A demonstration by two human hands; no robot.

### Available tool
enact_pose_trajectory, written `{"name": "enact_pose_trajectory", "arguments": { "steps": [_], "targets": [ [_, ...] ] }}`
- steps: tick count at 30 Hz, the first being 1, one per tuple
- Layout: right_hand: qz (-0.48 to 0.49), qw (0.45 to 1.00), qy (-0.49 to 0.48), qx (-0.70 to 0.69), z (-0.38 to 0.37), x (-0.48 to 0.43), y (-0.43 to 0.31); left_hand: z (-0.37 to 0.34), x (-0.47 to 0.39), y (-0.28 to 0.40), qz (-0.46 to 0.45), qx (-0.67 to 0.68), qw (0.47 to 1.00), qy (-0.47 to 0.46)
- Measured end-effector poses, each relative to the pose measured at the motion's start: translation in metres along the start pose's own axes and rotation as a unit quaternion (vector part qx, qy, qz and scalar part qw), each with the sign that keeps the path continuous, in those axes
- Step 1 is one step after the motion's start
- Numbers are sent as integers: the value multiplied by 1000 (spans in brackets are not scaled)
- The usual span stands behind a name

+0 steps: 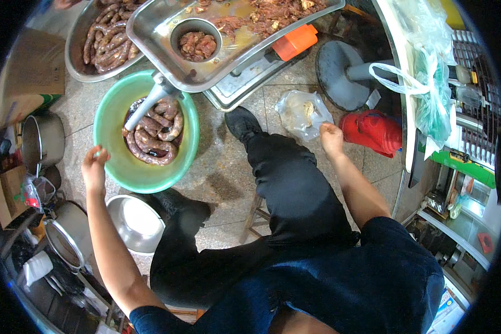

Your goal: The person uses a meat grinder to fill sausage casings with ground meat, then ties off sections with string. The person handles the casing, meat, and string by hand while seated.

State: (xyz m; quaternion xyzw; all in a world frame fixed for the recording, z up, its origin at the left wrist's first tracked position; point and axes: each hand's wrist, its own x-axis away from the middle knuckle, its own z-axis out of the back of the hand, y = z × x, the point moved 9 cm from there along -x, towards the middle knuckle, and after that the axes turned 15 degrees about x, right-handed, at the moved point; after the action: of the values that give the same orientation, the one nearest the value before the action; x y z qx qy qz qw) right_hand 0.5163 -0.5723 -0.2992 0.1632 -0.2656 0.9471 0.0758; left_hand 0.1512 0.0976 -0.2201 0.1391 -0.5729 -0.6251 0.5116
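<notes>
My left hand (95, 167), its fingers curled, is at the left rim of a green plastic basin (105, 112). I cannot tell whether it touches the rim. Filled raw sausage (154, 148) lies coiled in the basin in dark liquid. Over it slants the metal stuffing tube (142, 109) of a meat grinder, whose steel feed tray (154, 29) is above. Chopped meat (198, 45) sits in the tray's round feed opening, with more meat (271, 16) spread behind. My right hand (332, 140) pinches the edge of a clear plastic bag (294, 110) with pale strands inside, lying on the floor.
A steel bowl of sausages (108, 41) stands at the upper left. Part of another person's hand (64, 3) shows above it. An empty-looking steel bowl (135, 221) is by my left foot. Right of the bag are a red bag (371, 131) and a round pedestal base (343, 75).
</notes>
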Motion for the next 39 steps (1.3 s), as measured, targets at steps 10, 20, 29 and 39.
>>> {"name": "enact_pose_trajectory", "arguments": {
  "steps": [10,20,29,39],
  "targets": [
    [54,906,-109,406,-106,-107,40,140,174,-71,98,44,990,90],
    [85,851,-191,482,-140,-140,76,189,326,-178,245,140,926,251],
    [-71,939,-86,325,-96,-110,59,179,321,-166,179,29,965,188],
    [-34,947,-173,268,-80,-96,98,159,336,-130,144,90,973,156]
  ]
}}
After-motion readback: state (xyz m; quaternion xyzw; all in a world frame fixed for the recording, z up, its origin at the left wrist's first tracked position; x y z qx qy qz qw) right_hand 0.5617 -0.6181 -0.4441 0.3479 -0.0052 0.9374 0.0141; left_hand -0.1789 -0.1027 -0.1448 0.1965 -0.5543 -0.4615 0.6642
